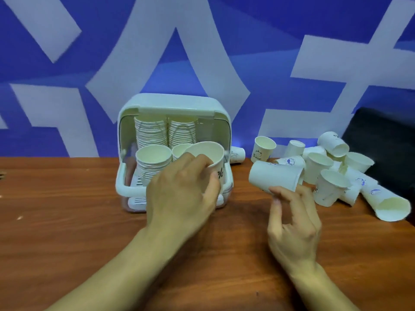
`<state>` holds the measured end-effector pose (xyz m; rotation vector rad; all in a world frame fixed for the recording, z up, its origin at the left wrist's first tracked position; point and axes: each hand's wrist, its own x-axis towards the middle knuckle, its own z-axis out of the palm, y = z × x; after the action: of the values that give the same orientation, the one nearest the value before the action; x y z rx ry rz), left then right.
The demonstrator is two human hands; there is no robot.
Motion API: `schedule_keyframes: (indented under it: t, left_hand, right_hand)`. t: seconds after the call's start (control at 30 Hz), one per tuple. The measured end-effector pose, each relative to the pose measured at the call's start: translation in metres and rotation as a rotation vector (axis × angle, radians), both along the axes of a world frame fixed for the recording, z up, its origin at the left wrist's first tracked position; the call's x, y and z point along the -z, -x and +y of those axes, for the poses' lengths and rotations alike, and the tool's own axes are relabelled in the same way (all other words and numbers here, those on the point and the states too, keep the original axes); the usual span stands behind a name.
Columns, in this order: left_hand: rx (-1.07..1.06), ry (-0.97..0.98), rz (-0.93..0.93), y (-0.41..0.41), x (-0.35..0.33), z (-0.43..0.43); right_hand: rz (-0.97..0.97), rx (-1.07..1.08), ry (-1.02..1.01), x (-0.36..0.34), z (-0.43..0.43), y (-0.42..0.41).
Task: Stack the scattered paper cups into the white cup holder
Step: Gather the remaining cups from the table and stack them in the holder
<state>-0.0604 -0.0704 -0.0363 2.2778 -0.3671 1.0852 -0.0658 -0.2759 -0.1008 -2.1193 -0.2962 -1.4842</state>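
Note:
The white cup holder stands at the back of the wooden table with its front open. Several stacks of paper cups fill it. My left hand grips an upright paper cup just in front of the holder's right side. My right hand holds a paper cup lying on its side, fingertips under its base, its mouth pointing right. To the right lies a pile of scattered paper cups, some upright and some tipped.
A long nested stack of cups lies at the far right, near a black object. One printed cup lies behind the holder's right side. A blue and white wall closes the back.

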Motion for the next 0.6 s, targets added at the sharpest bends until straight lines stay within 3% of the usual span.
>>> schedule_keyframes:
  t: [0.13, 0.37, 0.6]
  left_hand:
    - [-0.046, 0.071, -0.009, -0.006, -0.018, 0.021]
    - [-0.104, 0.213, 0.033, -0.023, -0.036, 0.063]
    - [-0.13, 0.228, 0.039, -0.033, -0.039, 0.073]
  right_hand:
    - [-0.006, -0.005, 0.008, -0.005, 0.011, 0.001]
    - [0.008, -0.18, -0.161, -0.021, 0.067, -0.002]
    - [-0.071, -0.196, -0.083, -0.079, 0.129, -0.044]
